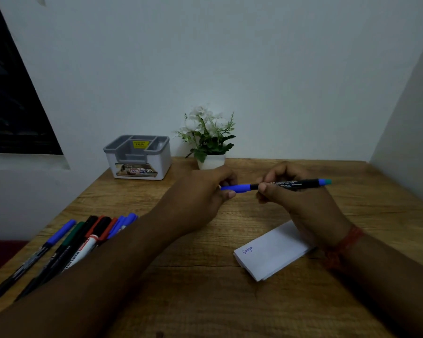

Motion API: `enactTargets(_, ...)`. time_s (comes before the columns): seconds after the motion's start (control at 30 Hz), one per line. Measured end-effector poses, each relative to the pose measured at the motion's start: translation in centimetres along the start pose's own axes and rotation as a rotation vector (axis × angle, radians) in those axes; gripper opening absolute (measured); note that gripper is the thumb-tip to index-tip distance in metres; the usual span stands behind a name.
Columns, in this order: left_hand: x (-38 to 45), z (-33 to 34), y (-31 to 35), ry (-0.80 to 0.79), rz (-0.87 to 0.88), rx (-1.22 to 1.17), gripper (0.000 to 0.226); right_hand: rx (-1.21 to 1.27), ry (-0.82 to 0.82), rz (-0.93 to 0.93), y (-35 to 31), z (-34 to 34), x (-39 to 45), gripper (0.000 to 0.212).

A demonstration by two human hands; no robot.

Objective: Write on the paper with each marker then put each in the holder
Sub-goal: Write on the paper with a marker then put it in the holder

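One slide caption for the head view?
Both hands hold a blue marker above the paper.

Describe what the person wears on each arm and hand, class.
Both forearms are bare, with no sleeves in view. The right wrist carries a red thread band, wound round several times. The left hand and right hand show no rings, gloves or watch; their far sides are hidden.

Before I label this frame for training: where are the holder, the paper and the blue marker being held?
holder [137, 157]: head view, front wall.
paper [276, 250]: head view, bare top sheet.
blue marker [291, 184]: head view, black barrel.
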State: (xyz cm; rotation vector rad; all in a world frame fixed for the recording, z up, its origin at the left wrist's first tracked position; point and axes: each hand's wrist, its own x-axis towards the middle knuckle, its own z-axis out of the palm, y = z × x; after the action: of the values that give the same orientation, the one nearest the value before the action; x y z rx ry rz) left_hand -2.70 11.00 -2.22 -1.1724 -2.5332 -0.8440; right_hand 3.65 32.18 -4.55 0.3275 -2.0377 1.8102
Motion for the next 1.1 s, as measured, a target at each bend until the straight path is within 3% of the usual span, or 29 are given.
enactTargets(0.23,-0.1,-0.5,0.1,-0.023,0.053,-0.016,0.012,-0.068,0.033,0.014,-0.5,1.1,-0.3,0.028)
enactTargets(0.33,0.1,-0.7,0.2,-0.004,0.059,-0.001,0.010,-0.040,0.045,-0.003,-0.4,1.6,-0.3,0.014)
enactTargets(0.6,0.2,-0.3,0.3,0.038,0.077,0.087,0.008,-0.217,0.056,-0.008,-0.8,2.3,0.1,0.007)
enactTargets(0.8,0.7,-2.5,-1.4,-0.100,-0.042,0.423,0.071,-0.321,0.090,0.034,-1.7,3.6,1.7,0.005)
enactTargets(0.93,0.4,-4.9,-4.5,-0.161,-0.140,0.563,0.077,-0.368,0.000,0.110,-3.2,5.5,3.9,0.007)
enactTargets(1.1,-1.8,-7.7,-10.0,-0.203,-0.276,0.621,0.086,-0.686,-0.156,0.094,-4.8,8.7,7.4,0.009)
